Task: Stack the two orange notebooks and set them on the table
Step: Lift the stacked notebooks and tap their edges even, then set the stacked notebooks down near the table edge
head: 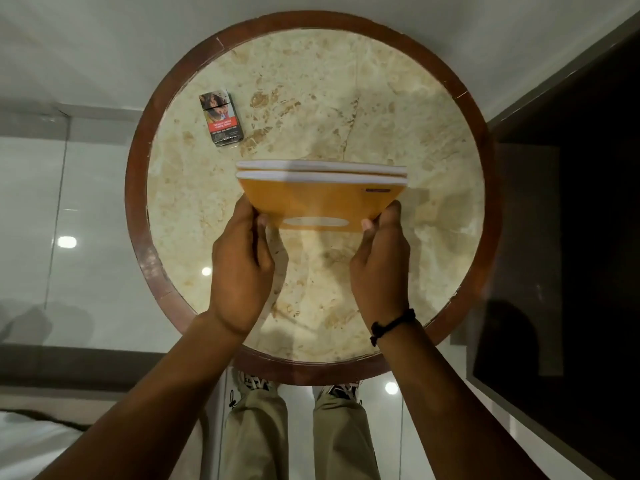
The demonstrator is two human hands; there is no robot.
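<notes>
Two orange notebooks (322, 199) are pressed together as one stack, held upright on edge above the middle of the round marble table (415, 140). Their white page edges face up and the near cover shows a white oval label. My left hand (242, 258) grips the stack's lower left corner. My right hand (381, 261), with a black cord bracelet on the wrist, grips the lower right corner. Whether the stack's bottom edge touches the tabletop is hidden by the cover.
A cigarette pack (221, 119) lies on the table's far left part. The table has a brown wooden rim (138, 188). A dark cabinet (568, 237) stands close on the right. Glossy white floor tiles surround the table, and my legs and shoes (298, 420) are below its near edge.
</notes>
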